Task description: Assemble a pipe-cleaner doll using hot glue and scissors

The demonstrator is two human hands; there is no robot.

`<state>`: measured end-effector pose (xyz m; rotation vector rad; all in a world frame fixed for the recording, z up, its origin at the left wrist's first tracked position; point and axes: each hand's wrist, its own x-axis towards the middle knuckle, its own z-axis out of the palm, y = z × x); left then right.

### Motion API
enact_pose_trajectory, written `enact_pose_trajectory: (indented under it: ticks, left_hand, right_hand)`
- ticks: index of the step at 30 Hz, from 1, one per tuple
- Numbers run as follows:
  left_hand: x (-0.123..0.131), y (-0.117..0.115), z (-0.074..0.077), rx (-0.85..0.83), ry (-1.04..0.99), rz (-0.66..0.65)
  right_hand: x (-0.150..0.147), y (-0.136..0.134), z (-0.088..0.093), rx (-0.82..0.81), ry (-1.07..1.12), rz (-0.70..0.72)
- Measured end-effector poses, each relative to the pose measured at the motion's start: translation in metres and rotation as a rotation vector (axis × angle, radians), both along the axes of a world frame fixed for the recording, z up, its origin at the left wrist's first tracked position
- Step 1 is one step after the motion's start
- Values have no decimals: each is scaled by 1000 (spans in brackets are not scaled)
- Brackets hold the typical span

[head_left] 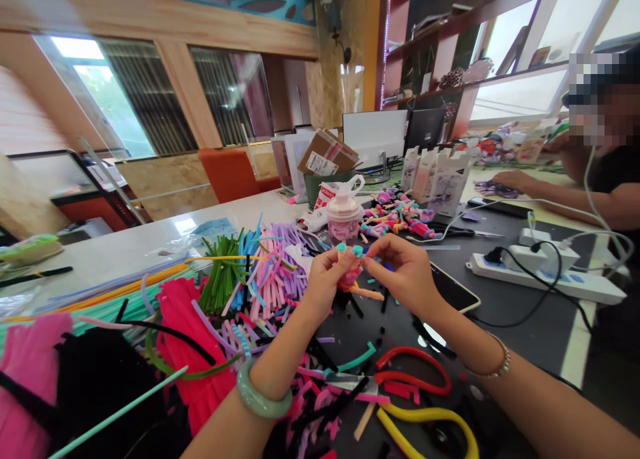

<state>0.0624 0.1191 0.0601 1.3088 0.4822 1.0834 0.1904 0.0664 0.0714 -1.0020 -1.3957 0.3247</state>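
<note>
As the left hand [324,283] clamps its fingers on a small pipe-cleaner figure [349,280] over the dark counter [540,342], the right hand [406,272] pinches the figure's edge between its fingers. Just beyond stands a pale-lidded pink cup [344,213], contents indistinct; behind, a cardboard box [327,155] tilts atop a dark bin [313,191].

Daylight from left window [95,99] and right panes [525,92], both near blown out; glare patch on pale table [173,225]. Wide-angle stretch toward edges, far left smeared. Head of person [613,169] at right pixelated.
</note>
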Motion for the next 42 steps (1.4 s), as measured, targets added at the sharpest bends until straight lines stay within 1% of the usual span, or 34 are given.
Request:
enact_pose_trajectory:
  ticks: [6, 12, 17, 21, 25, 31, 36, 42]
  left_hand:
    - [1, -2, 1, -59, -37, -4]
    - [0, -5, 8, -112, -74, -4]
    - [-1, -5, 10, -138, -109, -53]
    - [0, -5, 10, -206, -168, -100]
    - [-1, -7, 11, -275, -160, -102]
    - [-2, -9, 12, -266, -135, -118]
    - [-2, -10, 14, -316, -139, -133]
    - [-4, -11, 14, -320, -135, -147]
  right_hand:
    - [2, 1, 1, 12, 36, 70]
    - [7, 4, 3, 0, 160, 247]
    - [10, 7, 8, -62, 265, 367]
    - [12, 9, 9, -97, 301, 447]
    - [11, 10, 9, -94, 318, 478]
    - [11, 9, 11, -133, 358, 505]
    - [11, 9, 11, -165, 388, 534]
    - [13, 9, 12, -140, 400, 552]
